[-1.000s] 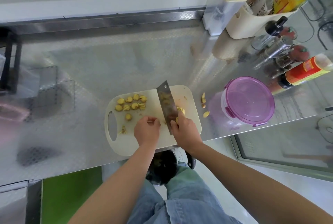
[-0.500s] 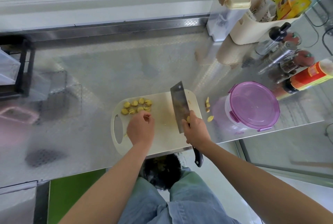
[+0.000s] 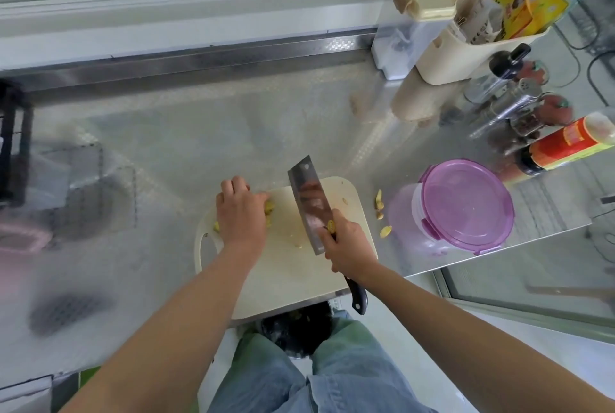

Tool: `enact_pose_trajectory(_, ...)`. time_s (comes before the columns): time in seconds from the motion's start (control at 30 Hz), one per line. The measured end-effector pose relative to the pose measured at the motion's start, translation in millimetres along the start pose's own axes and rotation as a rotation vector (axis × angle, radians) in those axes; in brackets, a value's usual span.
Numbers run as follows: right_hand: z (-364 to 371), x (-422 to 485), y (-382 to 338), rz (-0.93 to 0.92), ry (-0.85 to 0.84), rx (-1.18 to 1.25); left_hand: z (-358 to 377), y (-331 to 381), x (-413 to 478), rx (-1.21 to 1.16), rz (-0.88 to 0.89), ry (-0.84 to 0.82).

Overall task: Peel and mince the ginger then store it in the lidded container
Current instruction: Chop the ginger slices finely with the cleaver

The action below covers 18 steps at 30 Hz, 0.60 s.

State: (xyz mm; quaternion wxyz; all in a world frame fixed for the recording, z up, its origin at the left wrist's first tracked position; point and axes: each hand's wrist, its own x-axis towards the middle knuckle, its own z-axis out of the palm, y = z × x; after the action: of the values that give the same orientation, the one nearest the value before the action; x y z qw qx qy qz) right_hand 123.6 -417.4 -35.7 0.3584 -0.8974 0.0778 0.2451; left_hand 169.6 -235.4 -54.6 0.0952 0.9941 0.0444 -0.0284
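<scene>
1. Yellow ginger slices (image 3: 270, 209) sit on the white board (image 3: 299, 283), mostly hidden under the left hand (image 3: 241, 216).
2. Its fingers bend over the pile; I cannot tell if they pinch any.
3. Bunch the slices tight and tuck the fingertips back.
4. The right hand (image 3: 349, 249) grips the knife (image 3: 307, 203); chop down slowly.
5. Small bits (image 3: 380, 204) lie on the surface (image 3: 199, 113) beside the purple tub (image 3: 466, 206). Its lid is on, so the inside is hard to see.
</scene>
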Motion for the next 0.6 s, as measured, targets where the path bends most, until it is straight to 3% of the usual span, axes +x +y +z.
enact_pose_trajectory(0.17,-1,6,2,-0.009,-0.015,0.007,2,-3,5,0.107,0.050,-0.021)
enact_pose_trajectory(0.6,-2,5,2,0.000,-0.031,0.003,-1,-7,10,0.070,0.080,-0.098)
